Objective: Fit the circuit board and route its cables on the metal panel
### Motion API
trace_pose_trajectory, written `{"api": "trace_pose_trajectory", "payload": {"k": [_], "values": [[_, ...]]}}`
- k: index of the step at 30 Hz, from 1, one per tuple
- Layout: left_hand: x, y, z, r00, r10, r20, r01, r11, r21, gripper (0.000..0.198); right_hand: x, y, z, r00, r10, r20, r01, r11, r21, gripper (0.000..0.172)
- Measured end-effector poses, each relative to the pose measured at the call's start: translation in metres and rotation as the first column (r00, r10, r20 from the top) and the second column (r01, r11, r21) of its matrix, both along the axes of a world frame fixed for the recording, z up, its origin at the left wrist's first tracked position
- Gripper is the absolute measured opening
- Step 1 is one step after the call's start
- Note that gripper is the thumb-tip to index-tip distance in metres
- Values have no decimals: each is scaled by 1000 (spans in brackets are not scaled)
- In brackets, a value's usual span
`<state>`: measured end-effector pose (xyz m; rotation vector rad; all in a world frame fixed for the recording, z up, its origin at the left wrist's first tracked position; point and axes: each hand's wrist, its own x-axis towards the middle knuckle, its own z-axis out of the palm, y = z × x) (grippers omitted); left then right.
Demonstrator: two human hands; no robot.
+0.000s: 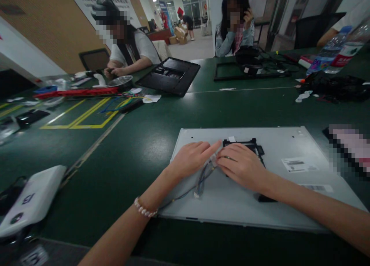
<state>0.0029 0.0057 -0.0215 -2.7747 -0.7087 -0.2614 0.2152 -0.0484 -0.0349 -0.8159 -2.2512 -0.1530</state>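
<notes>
A silvery flat display panel (271,208) lies back side up on the green table in front of me. On its middle sits a black plastic frame (257,146), partly covered by my right hand (243,166). My left hand (192,158) is closed at the end of a thin bundled cable (201,177), index finger stretched toward the black frame. The right fingers are bent together and meet the left ones at that cable end; the exact grip is hidden. A loose white connector (197,194) rests on the panel below the left hand.
A phone (351,148) lies right of the panel, a white device (31,200) at left. Farther back are a black cover (170,75), a black bezel (225,72), plastic bottles (343,50) and coloured wires (118,104). Two people sit across the table.
</notes>
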Motion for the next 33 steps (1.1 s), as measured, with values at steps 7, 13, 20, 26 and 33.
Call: {"api": "trace_pose_trajectory", "payload": {"k": [7, 13, 20, 26, 33], "values": [[-2, 5, 1, 999, 32, -43, -32, 999, -1, 35, 0, -2, -3, 998, 49, 33, -49, 999, -18, 16], [-4, 9, 1, 996, 38, -81, -39, 999, -12, 24, 0, -1, -5, 996, 86, 37, -84, 996, -43, 18], [-8, 17, 5, 991, 131, -2, -131, 991, 18, 21, 1, -1, -10, 972, 192, 133, -182, 979, -86, 18], [-1, 8, 14, 937, 145, 318, -60, 963, -262, 18, 0, -1, -12, 951, 218, 218, -202, 975, -90, 18], [7, 4, 19, 996, 27, 90, 33, 798, -602, 12, 1, -2, -12, 947, 214, 239, -200, 976, -82, 20]]}}
